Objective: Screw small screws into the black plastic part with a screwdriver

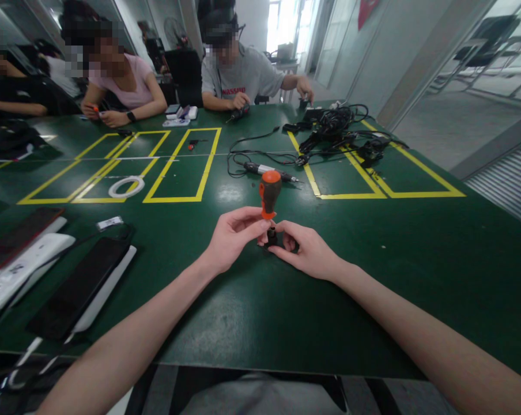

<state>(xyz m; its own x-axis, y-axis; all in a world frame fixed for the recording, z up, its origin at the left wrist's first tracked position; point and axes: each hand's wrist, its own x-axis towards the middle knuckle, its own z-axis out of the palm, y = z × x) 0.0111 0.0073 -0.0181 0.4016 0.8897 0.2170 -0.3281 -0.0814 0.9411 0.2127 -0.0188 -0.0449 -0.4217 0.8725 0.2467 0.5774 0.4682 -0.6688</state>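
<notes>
Over the desk (243,323), the left grip (233,237) pinches an orange-black screwdriver (270,190), the right grip (304,246) a small black part (272,238); tilting could cause slipping.

Nearly upright, handle topmost: a bulbous-handled orange-and-dark-grey screwdriver (270,195), shaft mostly hidden. Directly beneath, down at the green surface (226,323), well in from the middle of its near edge: a small black part (271,237), shape too small to tell.
</notes>
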